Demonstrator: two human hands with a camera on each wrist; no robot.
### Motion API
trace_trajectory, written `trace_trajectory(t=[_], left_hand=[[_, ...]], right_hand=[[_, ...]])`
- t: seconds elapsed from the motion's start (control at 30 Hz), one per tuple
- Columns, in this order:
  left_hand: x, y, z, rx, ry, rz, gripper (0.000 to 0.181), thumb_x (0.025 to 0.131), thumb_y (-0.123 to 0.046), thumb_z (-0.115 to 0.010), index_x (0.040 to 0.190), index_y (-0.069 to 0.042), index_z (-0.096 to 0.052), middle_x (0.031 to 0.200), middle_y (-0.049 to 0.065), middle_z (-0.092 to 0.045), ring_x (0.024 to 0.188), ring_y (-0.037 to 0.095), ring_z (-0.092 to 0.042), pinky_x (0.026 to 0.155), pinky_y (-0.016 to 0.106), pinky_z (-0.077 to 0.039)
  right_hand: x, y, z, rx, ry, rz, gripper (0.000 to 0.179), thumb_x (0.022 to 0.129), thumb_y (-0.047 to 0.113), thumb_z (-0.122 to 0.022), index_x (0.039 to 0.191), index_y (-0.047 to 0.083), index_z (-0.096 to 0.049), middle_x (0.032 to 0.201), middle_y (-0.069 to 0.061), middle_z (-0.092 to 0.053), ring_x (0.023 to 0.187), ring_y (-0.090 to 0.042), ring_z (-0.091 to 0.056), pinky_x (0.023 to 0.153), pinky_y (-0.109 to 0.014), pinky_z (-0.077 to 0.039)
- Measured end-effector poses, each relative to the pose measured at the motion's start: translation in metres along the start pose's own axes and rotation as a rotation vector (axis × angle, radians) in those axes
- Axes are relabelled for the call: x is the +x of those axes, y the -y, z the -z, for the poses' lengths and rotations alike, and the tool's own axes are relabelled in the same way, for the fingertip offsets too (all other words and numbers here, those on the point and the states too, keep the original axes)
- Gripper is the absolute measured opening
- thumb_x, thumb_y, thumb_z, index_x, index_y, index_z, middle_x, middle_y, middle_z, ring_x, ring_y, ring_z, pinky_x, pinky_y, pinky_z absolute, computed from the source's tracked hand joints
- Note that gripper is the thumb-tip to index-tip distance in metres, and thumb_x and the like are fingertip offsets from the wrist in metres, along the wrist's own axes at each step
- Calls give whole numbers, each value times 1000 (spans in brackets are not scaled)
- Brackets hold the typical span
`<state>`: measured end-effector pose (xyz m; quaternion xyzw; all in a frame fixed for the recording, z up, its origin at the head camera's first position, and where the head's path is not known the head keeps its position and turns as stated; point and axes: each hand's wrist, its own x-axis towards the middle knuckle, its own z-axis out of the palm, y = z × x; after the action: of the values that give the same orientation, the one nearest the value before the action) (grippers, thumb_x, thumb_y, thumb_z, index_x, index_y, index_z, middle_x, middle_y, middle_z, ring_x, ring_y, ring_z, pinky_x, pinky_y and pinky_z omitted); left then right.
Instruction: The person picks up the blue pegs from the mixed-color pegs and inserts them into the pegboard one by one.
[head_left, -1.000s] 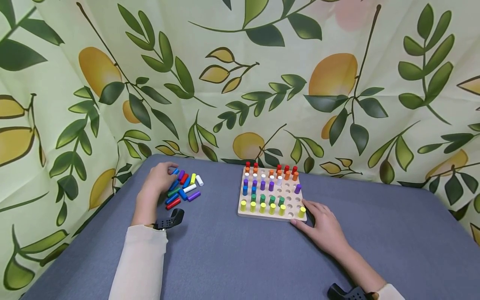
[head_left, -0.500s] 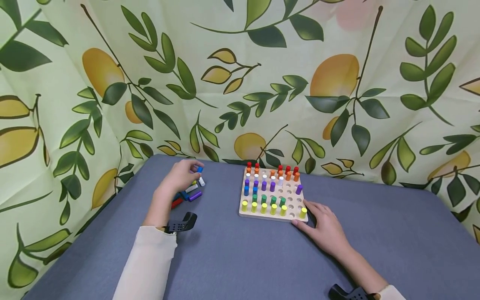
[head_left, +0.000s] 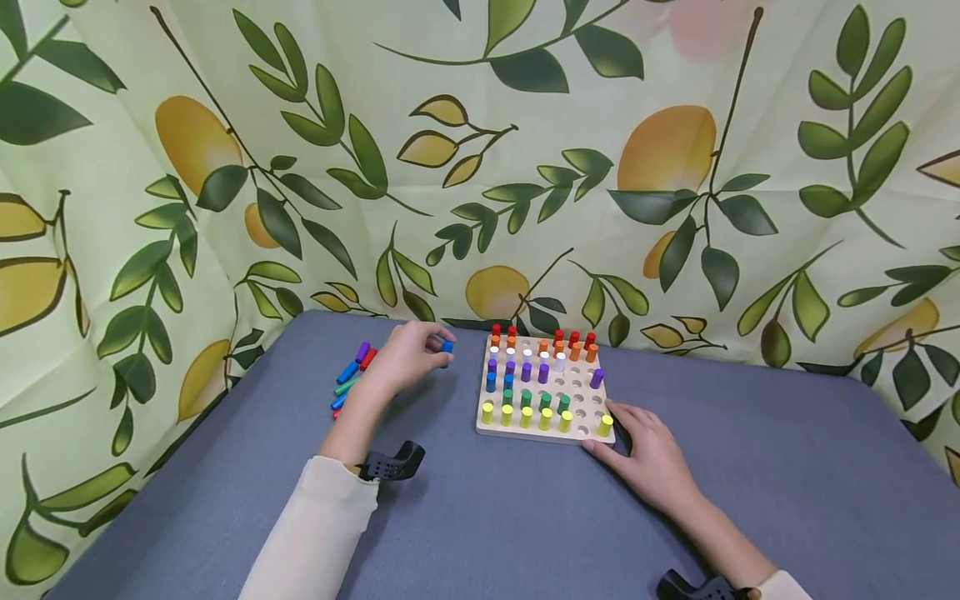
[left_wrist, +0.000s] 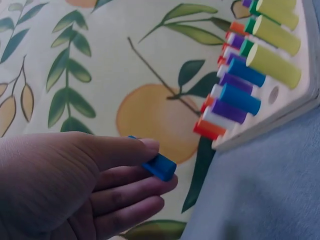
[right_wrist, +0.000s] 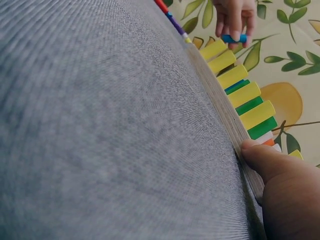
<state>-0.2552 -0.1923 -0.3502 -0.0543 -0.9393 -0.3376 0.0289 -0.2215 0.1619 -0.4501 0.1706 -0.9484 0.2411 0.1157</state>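
Fingers (left_wrist: 135, 188) of left hand (head_left: 408, 358) pinch 1 blue peg (left_wrist: 163, 167).

Pegboard (right_wrist: 222, 100): looks like pale, unpainted wood, smooth, matt, fine grain along the edge. Yellow pegs (left_wrist: 272, 65): smooth, painted-looking, low sheen. Blue peg (left_wrist: 163, 167): likewise smooth, faint sheen on the end. Surface (head_left: 480, 517): cloth-covered, matt, woven, rough-ribbed close up. Backdrop (head_left: 450, 208): printed cloth, matt, lightly creased. Left sleeve (head_left: 315, 525): soft matt cloth. Left wrist strap mount (head_left: 393, 462): matt black, plastic-looking.
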Motion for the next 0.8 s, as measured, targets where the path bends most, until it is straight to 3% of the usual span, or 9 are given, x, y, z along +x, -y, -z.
trace_trajectory(t=[0.37, 0.53, 0.8], left_hand=[[1, -19, -14, -13, -49, -49, 26, 91, -17, -76, 116, -13, -76, 105, 7, -76, 92, 20, -70, 79, 33, -60], [-1, -26, -21, -31, -28, -38, 26, 90, -15, -76, 117, -12, -76, 103, 5, -76, 89, 16, -67, 78, 29, -59], [1, -33, -25, -27, -17, -81, 27, 92, -16, -74, 119, -10, -76, 106, 6, -77, 87, 16, -66, 77, 28, -59]], right_hand=[[0, -1, 0, 5, -6, -5, 78, 87, 53, -74, 142, 0, -56, 136, -25, -61, 127, -45, -54, 102, -66, -42], [-1, -3, 0, -7, -5, 5, 78, 87, 53, -74, 141, 0, -57, 134, -25, -62, 126, -45, -55, 101, -66, -43], [0, -4, -1, -9, -4, -13, 79, 87, 54, -73, 142, 1, -56, 136, -24, -61, 127, -45, -54, 102, -65, -42]])
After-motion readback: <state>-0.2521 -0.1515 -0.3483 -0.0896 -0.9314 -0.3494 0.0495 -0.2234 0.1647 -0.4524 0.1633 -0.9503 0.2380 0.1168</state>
